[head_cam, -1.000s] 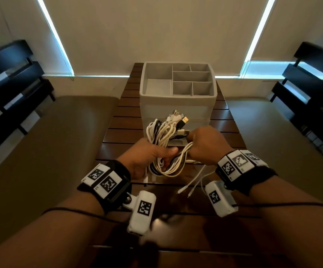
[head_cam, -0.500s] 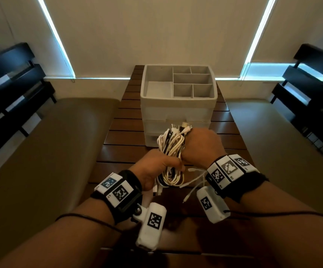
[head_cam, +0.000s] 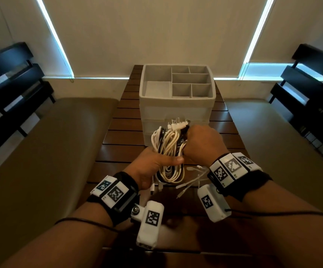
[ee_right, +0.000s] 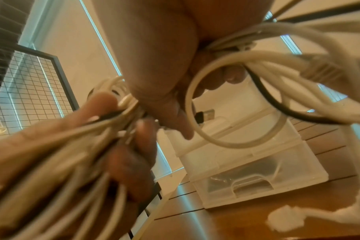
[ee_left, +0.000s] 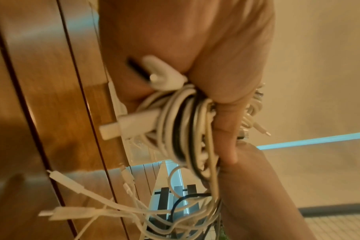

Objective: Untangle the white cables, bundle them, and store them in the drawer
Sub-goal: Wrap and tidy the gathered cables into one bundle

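A bundle of looped white cables, with a few black strands among them, hangs above the wooden table just in front of the drawer unit. My left hand grips the lower half of the loops, thumb laid across them. My right hand grips the upper part near the plugs. In the left wrist view the cables pass through my curled fingers, and loose plug ends trail below. In the right wrist view the cables run under my palm, with the clear closed drawers beyond.
The grey organiser's open top tray has several compartments. It stands on a dark slatted wooden table. Tan cushioned benches flank the table, and black shelving stands on both sides. Loose white cable ends dangle over the table.
Both hands have drawn together and turned the bundle from a flat spread to upright, narrow loops. The right hand has closed in on the plug end.
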### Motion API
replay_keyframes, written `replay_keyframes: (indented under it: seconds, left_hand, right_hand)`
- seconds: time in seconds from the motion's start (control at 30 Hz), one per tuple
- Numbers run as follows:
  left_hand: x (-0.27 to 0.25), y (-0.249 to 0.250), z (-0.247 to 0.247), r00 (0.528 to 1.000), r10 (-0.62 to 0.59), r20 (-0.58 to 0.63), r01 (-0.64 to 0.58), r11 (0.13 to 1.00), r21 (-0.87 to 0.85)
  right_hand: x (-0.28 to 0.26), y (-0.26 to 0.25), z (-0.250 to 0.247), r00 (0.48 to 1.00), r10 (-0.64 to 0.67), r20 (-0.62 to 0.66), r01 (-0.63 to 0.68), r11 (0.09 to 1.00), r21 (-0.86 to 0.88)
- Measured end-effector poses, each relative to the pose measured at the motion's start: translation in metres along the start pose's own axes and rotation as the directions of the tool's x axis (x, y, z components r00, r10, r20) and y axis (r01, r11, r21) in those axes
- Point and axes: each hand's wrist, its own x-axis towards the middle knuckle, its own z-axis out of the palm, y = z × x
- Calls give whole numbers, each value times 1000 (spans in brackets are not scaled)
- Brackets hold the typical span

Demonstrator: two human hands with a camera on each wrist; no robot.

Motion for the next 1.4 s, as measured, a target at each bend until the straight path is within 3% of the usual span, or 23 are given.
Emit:
replay_keyframes:
  seconds: [0.17, 0.27, 0.37, 0.53, 0.67, 1.03, 1.2, 1.4]
  left_hand:
    - [4, 1, 0, 998, 53, 12, -54, 994, 97]
    - [2, -1, -4, 996, 85, -39, -86, 996, -29]
    - [3, -1, -11, 999, 5, -49, -14, 980, -200]
    - [8, 5, -21, 985, -40, -168, -8, 961, -275]
    - [5, 7, -18, 992, -74, -105, 47, 970, -239]
    - [-5, 1, -5, 996, -41, 82, 43, 999, -31]
    - [-5, -2, 0, 996, -69, 60, 68, 998, 15]
    - [-2, -9, 8, 996, -86, -25, 88, 993, 79]
  right_hand:
    - [4, -3, 7, 997, -77, 23, 78, 995, -56]
    - [2, 1, -4, 997, -48, 64, 46, 999, 22]
    - [-2, 6, -7, 993, -74, 90, 72, 997, 33]
    - [-9, 13, -3, 987, -92, 133, 93, 996, -2]
    - [-7, 10, -5, 987, -104, 126, 112, 992, -63]
    - [-1, -6, -5, 986, -157, 57, 162, 980, -113]
    - [-3, -8, -2, 974, -222, 33, 224, 950, -216]
    - [-5, -11, 2, 978, -208, -16, 202, 964, -173]
